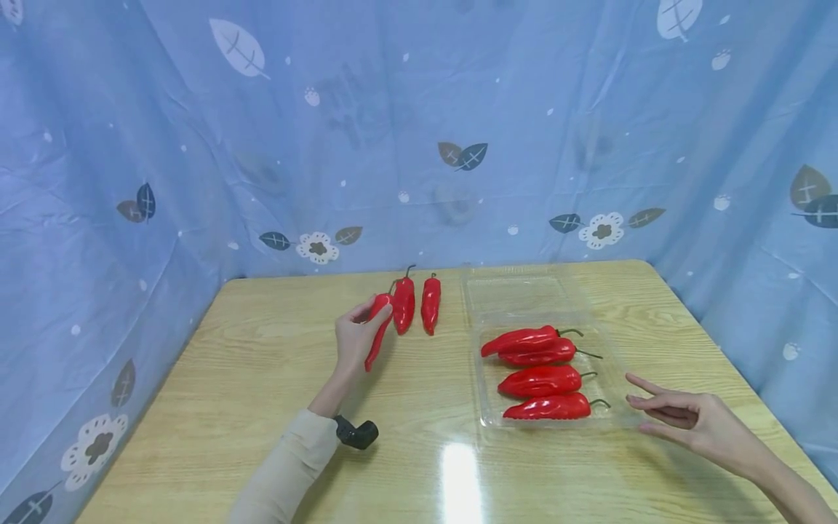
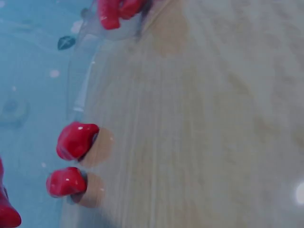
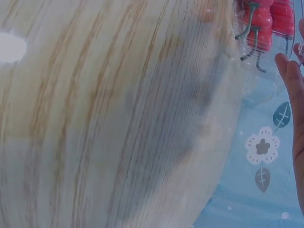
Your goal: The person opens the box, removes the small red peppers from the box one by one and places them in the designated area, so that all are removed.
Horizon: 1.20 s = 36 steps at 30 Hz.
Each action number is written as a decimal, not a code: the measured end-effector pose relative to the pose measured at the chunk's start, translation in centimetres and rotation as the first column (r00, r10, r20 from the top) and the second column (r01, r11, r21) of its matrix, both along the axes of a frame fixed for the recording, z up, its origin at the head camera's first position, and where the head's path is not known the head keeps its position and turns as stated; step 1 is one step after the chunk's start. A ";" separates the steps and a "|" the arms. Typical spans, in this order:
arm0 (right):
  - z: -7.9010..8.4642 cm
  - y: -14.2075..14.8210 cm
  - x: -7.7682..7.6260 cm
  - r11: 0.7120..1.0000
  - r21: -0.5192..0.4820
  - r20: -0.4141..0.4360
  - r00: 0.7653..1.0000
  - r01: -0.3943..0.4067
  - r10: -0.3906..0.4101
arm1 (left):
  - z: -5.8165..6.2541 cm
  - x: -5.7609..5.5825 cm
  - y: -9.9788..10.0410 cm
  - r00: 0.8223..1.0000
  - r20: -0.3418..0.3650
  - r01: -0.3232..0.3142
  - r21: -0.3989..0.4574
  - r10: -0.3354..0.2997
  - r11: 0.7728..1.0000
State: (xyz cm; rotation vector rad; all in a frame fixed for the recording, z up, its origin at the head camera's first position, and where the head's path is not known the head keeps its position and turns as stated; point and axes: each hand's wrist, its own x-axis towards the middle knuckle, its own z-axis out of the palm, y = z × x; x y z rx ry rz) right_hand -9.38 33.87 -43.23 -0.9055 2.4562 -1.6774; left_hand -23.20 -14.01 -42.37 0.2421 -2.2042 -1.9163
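My left hand pinches a red pepper near its stem end, with the tip pointing down; in the left wrist view part of this pepper shows at the left edge. Close beyond it lie two more peppers, one wide and one slim. To the right, several red peppers lie in a clear plastic box, stems toward the right. At the box's right edge my right hand holds its fingers apart and loosely bent; a finger shows beside the box in the right wrist view.
The box's clear lid lies folded back behind it. A wood-grain table bears everything. Blue patterned cloth rises along its back and both sides. A black wrist camera sits at my left sleeve.
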 end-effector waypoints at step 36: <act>-0.5 -0.3 0.3 0.989 -0.128 -0.037 0.996 -0.079 0.075 | -2.7 -10.0 -0.7 0.983 0.053 -0.181 0.114 0.176 0.977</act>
